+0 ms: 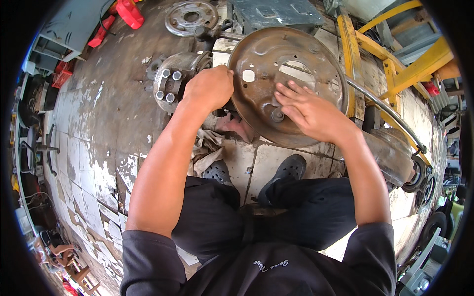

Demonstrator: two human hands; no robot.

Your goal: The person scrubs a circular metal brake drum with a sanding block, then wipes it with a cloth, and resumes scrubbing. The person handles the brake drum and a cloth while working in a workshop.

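Observation:
A round, rusty brake backing plate (264, 54) stands tilted before me, with a large opening in its middle and several small holes. My left hand (210, 88) is closed at the plate's left rim; its fingertips are hidden behind the edge. My right hand (311, 109) lies on the plate's face, right of centre, fingers stretched out and pressing flat. Left of my left hand is a greasy metal hub (167, 84) with several shiny bolt heads. A metal shaft (382, 104) runs out to the right from behind the plate.
Behind the plate are a round metal disc (191, 18) and a dark metal box (276, 16). A yellow steel frame (351, 64) stands at right, above a large rusty housing (387, 155). Rags (206, 147) lie by my left foot. A red container (129, 14) is at far left.

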